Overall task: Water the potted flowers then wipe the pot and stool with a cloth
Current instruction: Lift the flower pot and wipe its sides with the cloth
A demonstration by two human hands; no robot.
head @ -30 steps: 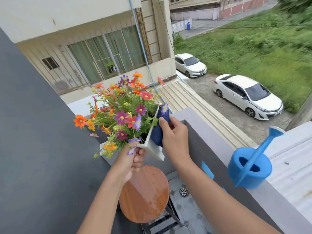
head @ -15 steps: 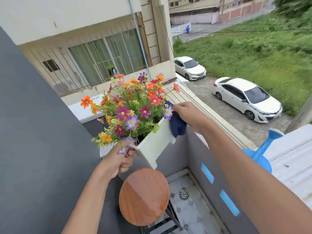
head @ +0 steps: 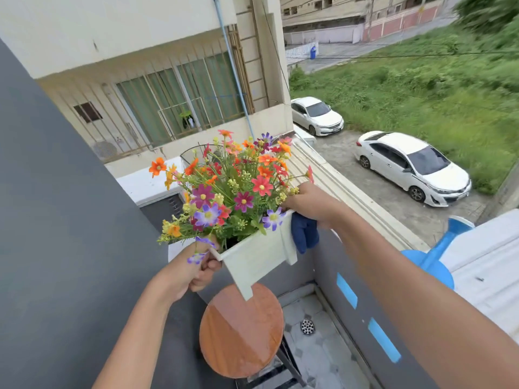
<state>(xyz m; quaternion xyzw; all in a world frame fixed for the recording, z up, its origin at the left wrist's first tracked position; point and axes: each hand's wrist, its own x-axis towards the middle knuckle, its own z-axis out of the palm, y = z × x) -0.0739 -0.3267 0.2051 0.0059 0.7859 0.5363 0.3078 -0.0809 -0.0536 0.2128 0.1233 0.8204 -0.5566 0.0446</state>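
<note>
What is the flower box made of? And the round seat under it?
The flower box looks like painted wood or plastic: flat pale panels with a matte finish; hard to say which. The round seat looks like varnished wood: reddish-brown grain with a shiny reflection.

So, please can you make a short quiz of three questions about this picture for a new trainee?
1. True or false: the white pot stands on the stool.
2. Which hand holds the blue cloth?
3. The blue watering can is: A) on the stool, B) on the balcony wall, C) in the left hand.

Key: 1 false, it is held tilted above; 2 the right hand; 3 B.
</note>
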